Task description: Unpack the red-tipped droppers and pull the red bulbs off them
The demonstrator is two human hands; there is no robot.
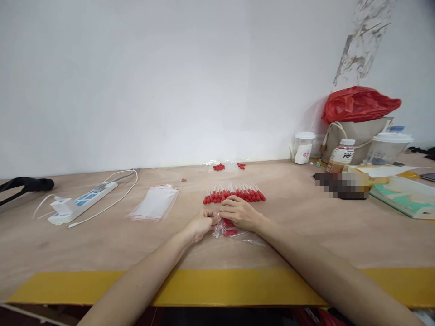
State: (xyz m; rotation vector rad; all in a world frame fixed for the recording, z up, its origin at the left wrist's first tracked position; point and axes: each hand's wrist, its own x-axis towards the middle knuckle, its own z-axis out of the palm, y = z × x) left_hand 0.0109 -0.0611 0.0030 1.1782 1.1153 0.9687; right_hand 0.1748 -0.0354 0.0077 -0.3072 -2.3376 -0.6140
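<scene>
My left hand (204, 223) pinches the left side of a clear plastic bag (254, 238), its fingertips close together. From the right, my right hand (240, 213) curls over the same bag, with its fingertips near those of the left; exactly what they grip is hidden beneath. Red pieces (230, 232) show through the plastic under the right hand. Just behind the hands lies a row of thin pale sticks with round red tips (253, 195), tips toward me. The right fingers overlap the near edge of this row.
Flat clear bags (154, 203) are stacked to the left, beside a power strip (86, 199) with a white cable. Small bags with red pieces (219, 167) lie by the wall. At right stand a lidded cup (303, 148), a bottle (340, 156) and a green-and-white tray (404, 194).
</scene>
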